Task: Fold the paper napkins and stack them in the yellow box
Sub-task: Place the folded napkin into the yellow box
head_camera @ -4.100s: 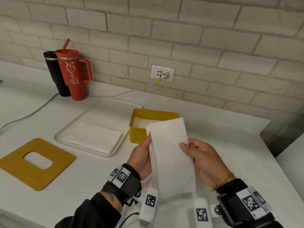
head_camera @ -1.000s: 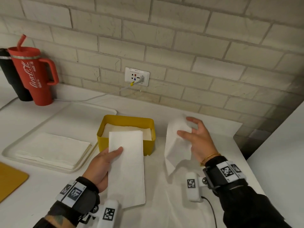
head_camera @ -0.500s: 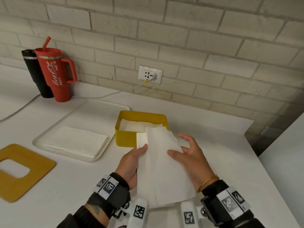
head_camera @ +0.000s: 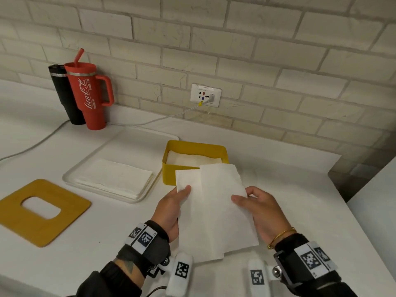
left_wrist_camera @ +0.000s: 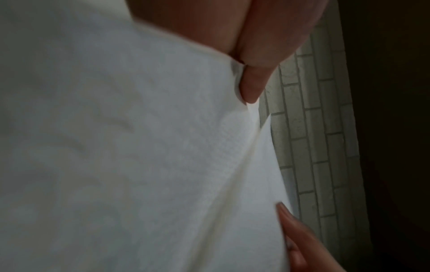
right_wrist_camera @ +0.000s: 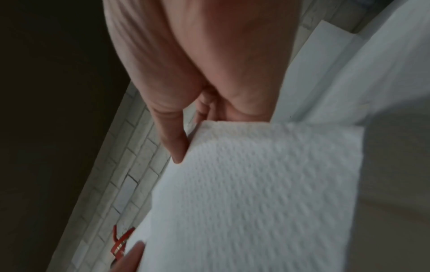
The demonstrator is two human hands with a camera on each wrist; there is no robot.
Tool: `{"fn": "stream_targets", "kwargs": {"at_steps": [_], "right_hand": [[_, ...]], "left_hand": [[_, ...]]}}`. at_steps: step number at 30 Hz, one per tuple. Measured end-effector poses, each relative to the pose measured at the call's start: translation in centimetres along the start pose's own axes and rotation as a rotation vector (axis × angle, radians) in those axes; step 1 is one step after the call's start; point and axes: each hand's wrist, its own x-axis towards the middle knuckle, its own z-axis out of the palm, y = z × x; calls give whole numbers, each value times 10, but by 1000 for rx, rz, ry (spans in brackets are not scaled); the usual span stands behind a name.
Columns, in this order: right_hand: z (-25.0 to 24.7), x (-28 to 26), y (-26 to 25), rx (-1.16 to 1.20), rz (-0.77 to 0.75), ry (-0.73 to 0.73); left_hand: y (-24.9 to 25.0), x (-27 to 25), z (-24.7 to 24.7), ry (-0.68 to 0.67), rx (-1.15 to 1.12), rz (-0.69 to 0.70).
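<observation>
Two folded white napkins overlap in my hands above the counter, just in front of the yellow box (head_camera: 169,173). My left hand (head_camera: 171,207) pinches the left napkin (head_camera: 186,177), thumb on top. The right napkin (head_camera: 222,189) lies partly over it, and my right hand (head_camera: 264,209) pinches its right edge. Folded napkins (head_camera: 192,158) lie inside the box. The left wrist view is filled by napkin (left_wrist_camera: 139,147) under my thumb (left_wrist_camera: 253,82). In the right wrist view a fingertip (right_wrist_camera: 173,143) holds the napkin (right_wrist_camera: 256,184).
A white tray (head_camera: 137,133) left of the box holds a stack of unfolded napkins (head_camera: 113,176). A yellow board with a cut-out (head_camera: 70,207) lies front left. A red tumbler (head_camera: 90,97) and a black one (head_camera: 61,91) stand by the brick wall. The counter ends at right (head_camera: 334,168).
A second ago my hands were apart, each with its own napkin. They have come together, and the right napkin now overlaps the left one in front of the box.
</observation>
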Motion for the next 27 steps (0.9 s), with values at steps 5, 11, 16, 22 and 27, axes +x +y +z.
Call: {"fn": "stream_targets", "kwargs": {"at_steps": [5, 11, 16, 22, 27], "right_hand": [[5, -6, -28, 178, -97, -60], [34, -19, -12, 121, -39, -102], [49, -16, 8, 77, 21, -26], [49, -13, 11, 9, -8, -7], [50, -11, 15, -29, -25, -1]], "left_hand": [[2, -2, -2, -8, -67, -30], [-1, 2, -1, -45, -113, -60], [-6, 6, -3, -72, -107, -34], [-8, 4, -2, -119, -101, -36], [-7, 4, -1, -186, -82, -50]]}}
